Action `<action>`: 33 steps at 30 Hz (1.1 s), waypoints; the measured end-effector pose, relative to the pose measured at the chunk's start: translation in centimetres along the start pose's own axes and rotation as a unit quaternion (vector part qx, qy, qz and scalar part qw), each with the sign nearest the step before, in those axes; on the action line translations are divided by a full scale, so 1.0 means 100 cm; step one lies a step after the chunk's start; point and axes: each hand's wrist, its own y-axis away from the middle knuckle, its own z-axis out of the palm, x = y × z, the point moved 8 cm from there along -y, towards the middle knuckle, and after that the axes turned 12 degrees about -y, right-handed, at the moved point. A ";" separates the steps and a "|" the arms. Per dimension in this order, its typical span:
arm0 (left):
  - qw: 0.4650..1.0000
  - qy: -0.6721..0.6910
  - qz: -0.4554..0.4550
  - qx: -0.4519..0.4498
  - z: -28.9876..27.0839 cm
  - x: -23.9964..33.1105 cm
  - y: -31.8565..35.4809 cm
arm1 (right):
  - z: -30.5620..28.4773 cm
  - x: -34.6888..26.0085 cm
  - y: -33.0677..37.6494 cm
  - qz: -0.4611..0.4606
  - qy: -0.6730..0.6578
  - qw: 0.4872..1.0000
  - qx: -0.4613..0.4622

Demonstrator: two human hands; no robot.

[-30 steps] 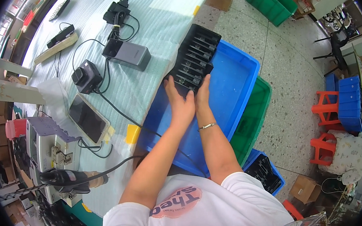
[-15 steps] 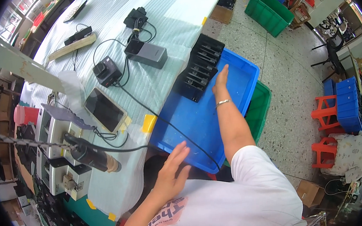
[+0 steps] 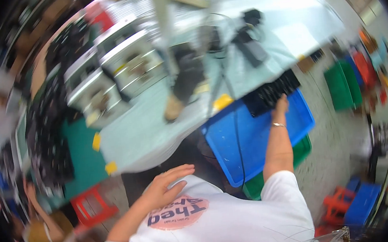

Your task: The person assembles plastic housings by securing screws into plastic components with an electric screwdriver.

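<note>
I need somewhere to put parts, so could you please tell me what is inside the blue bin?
The blue bin shows bare floor and a black cable crossing. The black tray covers its far end.

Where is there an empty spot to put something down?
Inside the blue bin, the floor between the black tray and the near rim is bare except for a cable. The pale table has room near the yellow tags. The metal boxes side is crowded.

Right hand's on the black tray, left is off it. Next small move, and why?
Probably bring the left hand back to the black tray. Only the right hand touches it, at its near edge, and it sits half over the blue bin's rim. The left hangs free near the chest. The frame is blurred.
</note>
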 end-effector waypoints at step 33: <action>0.999 0.041 0.025 -0.026 -0.009 -0.015 -0.002 | -0.033 0.005 0.010 -0.230 0.044 0.968 0.089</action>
